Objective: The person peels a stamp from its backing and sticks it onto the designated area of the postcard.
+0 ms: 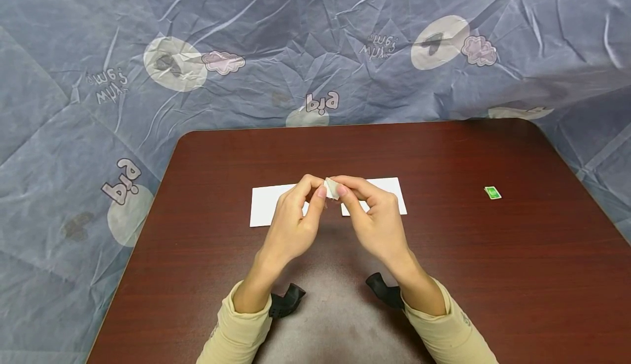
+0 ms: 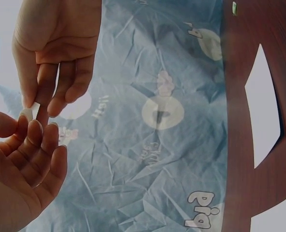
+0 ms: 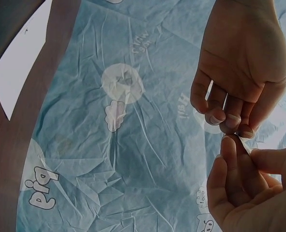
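A small, flat, pale piece, which looks like paper or a sticker, is held up between both hands over the table. My left hand pinches its left side between thumb and forefinger. On the other side my right hand pinches it the same way, fingertips close to the left ones. In the left wrist view a corner of the pale piece shows between the fingers; most of it is hidden there. Behind the hands lie a left white sheet and a right white sheet, each partly covered from the head view.
A small green-and-white square, perhaps a little stack, lies at the right on the brown table. A wrinkled blue-grey printed cloth hangs behind the table. Black wrist mounts stick out inward from the cuffs.
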The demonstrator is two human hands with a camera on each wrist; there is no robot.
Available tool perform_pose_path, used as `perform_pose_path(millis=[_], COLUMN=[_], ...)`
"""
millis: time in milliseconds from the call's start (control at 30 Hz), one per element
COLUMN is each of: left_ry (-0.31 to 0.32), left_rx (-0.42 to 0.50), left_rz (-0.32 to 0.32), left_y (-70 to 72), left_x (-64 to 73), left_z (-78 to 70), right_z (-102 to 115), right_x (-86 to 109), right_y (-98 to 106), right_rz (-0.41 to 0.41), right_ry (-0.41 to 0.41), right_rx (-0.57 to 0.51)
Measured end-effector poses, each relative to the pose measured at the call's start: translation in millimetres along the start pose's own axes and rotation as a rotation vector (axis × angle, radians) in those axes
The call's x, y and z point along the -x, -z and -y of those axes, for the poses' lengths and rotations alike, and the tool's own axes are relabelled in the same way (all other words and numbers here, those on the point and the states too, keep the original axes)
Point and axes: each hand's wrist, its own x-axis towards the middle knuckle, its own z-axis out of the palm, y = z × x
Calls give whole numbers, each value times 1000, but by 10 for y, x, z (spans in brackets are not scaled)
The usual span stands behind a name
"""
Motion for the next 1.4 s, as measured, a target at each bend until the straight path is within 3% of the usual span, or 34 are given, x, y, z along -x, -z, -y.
perform_pose_path(millis=[1033, 1400], left_ry=[-8, -4], left_rx=[-3, 10], left_rz=[2, 5], left_y=[5, 6], left_x=[-4, 0], left_z=[-24, -33], right_z=[-31, -33], right_x=[-33, -37], right_y=[6, 25], right_rz=[31, 50], right_ry=[-86, -157], right_rx=[-222, -277])
